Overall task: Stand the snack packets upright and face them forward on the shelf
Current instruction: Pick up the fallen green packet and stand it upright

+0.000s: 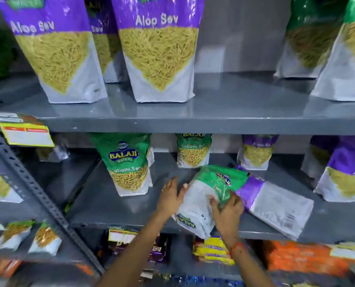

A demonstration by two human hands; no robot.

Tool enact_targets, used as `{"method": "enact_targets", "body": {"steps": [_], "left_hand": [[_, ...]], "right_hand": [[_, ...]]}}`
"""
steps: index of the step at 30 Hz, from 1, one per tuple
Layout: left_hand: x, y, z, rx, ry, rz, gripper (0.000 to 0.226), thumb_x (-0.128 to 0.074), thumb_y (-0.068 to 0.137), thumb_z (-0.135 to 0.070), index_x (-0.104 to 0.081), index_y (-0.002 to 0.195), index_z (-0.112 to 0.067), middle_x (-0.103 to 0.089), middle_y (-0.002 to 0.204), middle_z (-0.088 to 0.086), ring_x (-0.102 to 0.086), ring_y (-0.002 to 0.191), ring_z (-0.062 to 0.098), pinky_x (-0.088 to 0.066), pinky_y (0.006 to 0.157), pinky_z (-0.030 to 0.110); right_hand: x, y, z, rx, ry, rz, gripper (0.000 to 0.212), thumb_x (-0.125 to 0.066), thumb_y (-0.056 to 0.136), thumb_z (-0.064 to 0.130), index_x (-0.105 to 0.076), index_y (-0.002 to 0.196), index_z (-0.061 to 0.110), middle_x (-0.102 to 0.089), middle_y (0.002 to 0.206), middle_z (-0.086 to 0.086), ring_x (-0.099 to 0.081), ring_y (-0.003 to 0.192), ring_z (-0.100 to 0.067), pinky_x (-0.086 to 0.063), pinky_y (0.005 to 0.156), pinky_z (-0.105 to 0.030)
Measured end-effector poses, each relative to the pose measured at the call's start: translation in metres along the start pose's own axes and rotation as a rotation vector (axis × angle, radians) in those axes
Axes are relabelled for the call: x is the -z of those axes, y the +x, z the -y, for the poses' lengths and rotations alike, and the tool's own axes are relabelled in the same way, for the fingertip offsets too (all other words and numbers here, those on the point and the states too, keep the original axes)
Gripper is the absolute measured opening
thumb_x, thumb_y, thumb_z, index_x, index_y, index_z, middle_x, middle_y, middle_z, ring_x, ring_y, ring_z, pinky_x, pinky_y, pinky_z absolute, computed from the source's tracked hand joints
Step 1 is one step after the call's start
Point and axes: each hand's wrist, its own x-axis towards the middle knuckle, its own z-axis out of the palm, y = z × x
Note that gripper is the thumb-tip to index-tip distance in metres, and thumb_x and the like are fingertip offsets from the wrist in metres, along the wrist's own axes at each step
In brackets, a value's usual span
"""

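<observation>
A green and white snack packet (207, 195) lies tilted on the middle shelf (114, 206), its bottom end hanging over the front edge. My right hand (227, 212) grips its right side with fingers pressed into the film. My left hand (170, 196) rests flat against its left edge, fingers spread. Just to the right a purple packet (276, 201) lies flat on its face, back side up. An upright green packet (129, 164) stands to the left, facing forward.
Smaller green (194, 151) and purple (256, 152) packets stand at the back of the middle shelf. Large purple Aloo Sev packets (158, 48) stand on the top shelf. A slotted metal upright (37, 193) slants at left. More snack packs fill the shelf below.
</observation>
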Motion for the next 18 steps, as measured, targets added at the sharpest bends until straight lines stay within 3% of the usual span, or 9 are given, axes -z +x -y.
{"method": "enact_targets", "body": {"steps": [2,4,7,9,11,14,18], "left_hand": [[-0.005,0.017,0.007,0.133,-0.095,0.192,0.041,-0.04,0.097,-0.03,-0.045,0.129,-0.006,-0.055,0.13,0.024,-0.055,0.116,0.036,-0.043,0.096,0.042],[-0.004,0.027,0.011,0.21,-0.188,0.303,0.038,-0.041,0.097,-0.026,-0.048,0.129,-0.007,-0.053,0.132,0.014,-0.05,0.122,0.03,-0.039,0.099,0.035],[-0.003,0.027,0.015,0.265,-0.437,0.435,0.043,-0.051,0.092,-0.036,-0.054,0.125,-0.009,-0.057,0.126,0.003,-0.057,0.111,0.02,-0.044,0.095,0.028],[0.001,0.028,0.017,0.32,-0.582,0.507,0.041,-0.056,0.089,-0.037,-0.059,0.117,-0.008,-0.066,0.116,0.008,-0.065,0.098,0.019,-0.052,0.088,0.029],[0.009,0.026,0.015,0.339,-0.68,0.579,0.033,-0.059,0.088,-0.031,-0.06,0.111,-0.008,-0.07,0.105,0.008,-0.069,0.088,0.017,-0.057,0.079,0.028],[0.017,0.025,0.013,0.309,-0.82,0.583,0.03,-0.063,0.085,-0.018,-0.055,0.112,-0.009,-0.069,0.102,0.005,-0.067,0.09,0.017,-0.056,0.082,0.032],[0.031,0.029,0.009,0.208,-0.951,0.418,0.037,-0.067,0.077,0.003,-0.053,0.109,-0.008,-0.068,0.101,0.007,-0.065,0.092,0.019,-0.053,0.087,0.034]], "right_hand": [[-0.008,0.001,-0.001,-0.153,0.107,0.02,0.094,-0.066,0.07,0.058,-0.041,0.13,-0.01,-0.051,0.123,-0.035,-0.047,0.117,-0.046,-0.035,0.102,-0.041],[-0.011,0.002,-0.003,-0.291,0.241,0.114,0.086,-0.079,0.067,0.046,-0.043,0.129,-0.003,-0.058,0.124,-0.024,-0.053,0.118,-0.034,-0.042,0.099,-0.034],[-0.011,0.007,-0.005,-0.394,0.405,0.198,0.054,-0.08,0.071,0.028,-0.057,0.116,0.01,-0.07,0.11,-0.004,-0.065,0.1,-0.016,-0.052,0.084,-0.024],[-0.008,0.007,-0.004,-0.414,0.464,0.215,0.056,-0.084,0.065,0.03,-0.06,0.112,0.013,-0.072,0.107,-0.003,-0.068,0.097,-0.017,-0.057,0.087,-0.034],[-0.005,0.006,-0.003,-0.435,0.562,0.205,0.056,-0.083,0.068,0.015,-0.054,0.116,0.007,-0.071,0.109,-0.008,-0.068,0.097,-0.022,-0.058,0.084,-0.033],[0.008,0.004,0.016,-0.36,0.651,0.213,0.057,-0.077,0.07,-0.001,-0.047,0.119,0.008,-0.066,0.108,0.001,-0.065,0.096,-0.012,-0.056,0.076,-0.017],[0.021,0.02,0.034,-0.182,0.66,0.312,0.062,-0.071,0.073,-0.008,-0.04,0.121,0.016,-0.057,0.108,0.013,-0.059,0.095,0.004,-0.049,0.069,-0.004]]}}
